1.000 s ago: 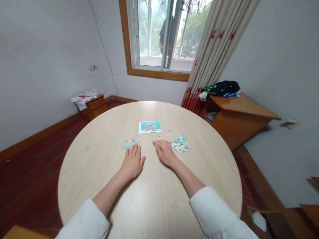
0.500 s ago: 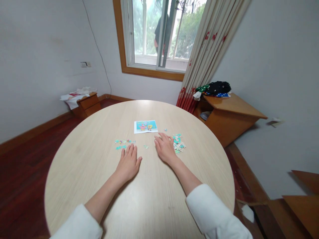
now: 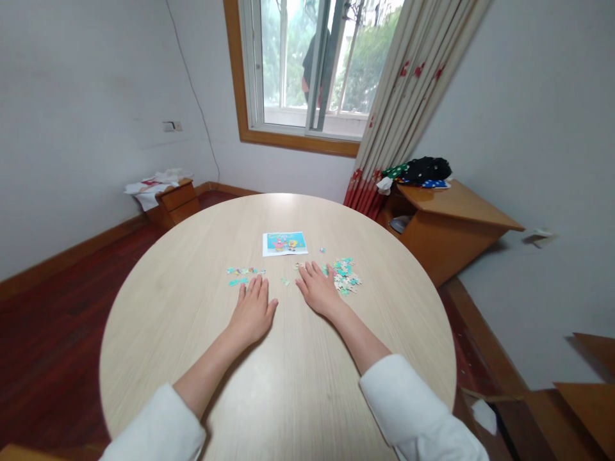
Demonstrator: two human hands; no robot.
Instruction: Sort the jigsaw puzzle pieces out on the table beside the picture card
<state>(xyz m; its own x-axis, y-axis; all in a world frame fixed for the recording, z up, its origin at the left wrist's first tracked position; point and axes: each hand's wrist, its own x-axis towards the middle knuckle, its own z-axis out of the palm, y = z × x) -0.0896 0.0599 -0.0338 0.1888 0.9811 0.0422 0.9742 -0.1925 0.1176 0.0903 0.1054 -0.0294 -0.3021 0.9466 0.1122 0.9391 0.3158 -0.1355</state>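
My left hand (image 3: 252, 312) lies flat and open on the round wooden table (image 3: 192, 301), fingers together, just below a small row of joined puzzle pieces (image 3: 243, 275). My right hand (image 3: 319, 289) also rests flat and open, its fingertips at the left edge of a heap of loose puzzle pieces (image 3: 344, 275). A single piece (image 3: 285, 281) lies between the two hands. A colourful cartoon reference picture (image 3: 285, 243) sits further back on the table.
A wooden desk (image 3: 451, 221) with dark clothes (image 3: 423, 169) on it stands at the right, beside a curtain (image 3: 408, 96). A small wooden cabinet (image 3: 173, 198) with cloths sits at the left wall. A window (image 3: 312, 64) is behind the table.
My right hand slid from the table's middle towards the loose heap, leaving a single piece between the hands. The left hand stayed flat. The camera view shifted slightly.
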